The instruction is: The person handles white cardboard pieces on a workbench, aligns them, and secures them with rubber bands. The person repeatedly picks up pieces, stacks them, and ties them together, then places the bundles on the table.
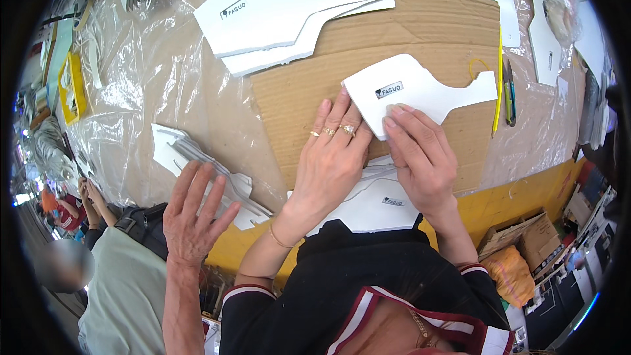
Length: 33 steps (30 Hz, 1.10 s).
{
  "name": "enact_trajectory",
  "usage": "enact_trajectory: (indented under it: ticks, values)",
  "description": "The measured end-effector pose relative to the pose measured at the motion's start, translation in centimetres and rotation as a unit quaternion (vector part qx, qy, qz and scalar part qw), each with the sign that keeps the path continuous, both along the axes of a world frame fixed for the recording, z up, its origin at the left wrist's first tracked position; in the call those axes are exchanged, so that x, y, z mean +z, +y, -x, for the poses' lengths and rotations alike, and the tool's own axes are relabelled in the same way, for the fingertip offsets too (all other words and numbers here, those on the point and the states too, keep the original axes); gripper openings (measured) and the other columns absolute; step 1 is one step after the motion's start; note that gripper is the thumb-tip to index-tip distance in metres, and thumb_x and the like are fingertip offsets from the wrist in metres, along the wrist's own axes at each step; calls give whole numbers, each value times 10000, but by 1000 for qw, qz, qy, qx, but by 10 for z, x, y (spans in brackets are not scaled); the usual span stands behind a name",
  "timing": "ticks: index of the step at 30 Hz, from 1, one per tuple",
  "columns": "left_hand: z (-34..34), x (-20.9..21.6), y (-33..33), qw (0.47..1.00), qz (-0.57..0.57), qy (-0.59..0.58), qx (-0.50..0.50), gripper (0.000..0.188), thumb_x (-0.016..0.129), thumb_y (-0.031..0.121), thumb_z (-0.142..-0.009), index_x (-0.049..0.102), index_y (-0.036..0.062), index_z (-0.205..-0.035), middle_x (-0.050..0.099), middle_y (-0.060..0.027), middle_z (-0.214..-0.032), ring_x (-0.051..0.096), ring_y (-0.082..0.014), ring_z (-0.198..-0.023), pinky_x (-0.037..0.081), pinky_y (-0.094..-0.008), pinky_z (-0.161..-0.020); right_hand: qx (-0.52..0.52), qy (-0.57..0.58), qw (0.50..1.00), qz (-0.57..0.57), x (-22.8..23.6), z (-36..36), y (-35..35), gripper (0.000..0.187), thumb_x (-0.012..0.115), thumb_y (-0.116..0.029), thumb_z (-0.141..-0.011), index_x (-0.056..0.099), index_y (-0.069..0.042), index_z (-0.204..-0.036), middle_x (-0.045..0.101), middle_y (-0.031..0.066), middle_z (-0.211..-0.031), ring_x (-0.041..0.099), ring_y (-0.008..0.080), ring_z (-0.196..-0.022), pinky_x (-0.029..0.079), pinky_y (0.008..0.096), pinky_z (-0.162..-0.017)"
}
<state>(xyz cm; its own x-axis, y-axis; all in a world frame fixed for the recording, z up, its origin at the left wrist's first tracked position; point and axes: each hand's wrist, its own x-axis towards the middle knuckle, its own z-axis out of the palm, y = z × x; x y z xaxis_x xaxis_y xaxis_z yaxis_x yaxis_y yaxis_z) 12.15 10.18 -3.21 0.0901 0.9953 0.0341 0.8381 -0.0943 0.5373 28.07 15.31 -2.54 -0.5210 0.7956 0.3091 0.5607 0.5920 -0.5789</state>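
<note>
A flat white cut piece [430, 95], wide on the left with a narrow tail on the right and a small dark printed label, lies over a brown cardboard sheet [282, 115]. My right hand [424, 151] pinches its lower edge, fingertips on top. Alongside its left edge, my left hand [332, 151] rests with ringed fingers stretched out, their tips touching the piece; the thumb is hidden. Similar white pieces [361, 210] lie partly beneath my wrists at the table's near edge. More white pieces [276, 23] overlap at the far side of the cardboard.
At left, another person's hand [200, 213] hovers with spread fingers beside stacked grey-white pieces [220, 174]. Right of the cardboard lie a thin yellow stick [497, 92] and pens [509, 95]. A yellow tray [74, 89] sits far left. Clear plastic [171, 66] covers the table.
</note>
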Motion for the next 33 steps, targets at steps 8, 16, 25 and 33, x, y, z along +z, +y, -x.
enact_trajectory:
  ticks: [8, 16, 25, 33]
  values:
    - [3, 3, -2, 1000, 12, 11, -5, 317, 676, 51, -785, 647, 30, -1100, 557, -161, -1329, 444, -331, -1346, 342, -500, -1111, -3, -30, 999, -11, 0, 3, -2, 338, 648, 30, -714, 703, 2, -1046, 695, 133, -1071, 660, 286, -1025, 569, 367, -846]
    - [7, 1, -6, 999, 25, 21, 5, 257, 701, 100, -807, 653, 108, -1059, 549, -114, -1360, 415, -271, -1379, 238, -592, -1130, 13, -63, 998, -7, 1, 1, -3, 326, 639, -18, -752, 706, -24, -1071, 682, 124, -1122, 636, 289, -1076, 561, 365, -864]
    - [11, 0, -9, 999, 31, 21, -8, 229, 722, 158, -816, 651, 126, -1032, 540, -101, -1378, 399, -254, -1392, 148, -627, -1147, 34, -116, 992, -27, 2, -1, -2, 330, 637, -78, -781, 710, -57, -1102, 668, 99, -1182, 615, 288, -1130, 557, 356, -868]
    - [18, 0, -10, 999, 23, 19, -20, 299, 721, 167, -824, 672, 132, -1117, 521, -100, -1406, 395, -252, -1395, 112, -638, -1149, 39, -141, 989, -23, 6, 2, -2, 325, 648, -87, -793, 701, -54, -1112, 669, 104, -1181, 607, 293, -1146, 560, 349, -852]
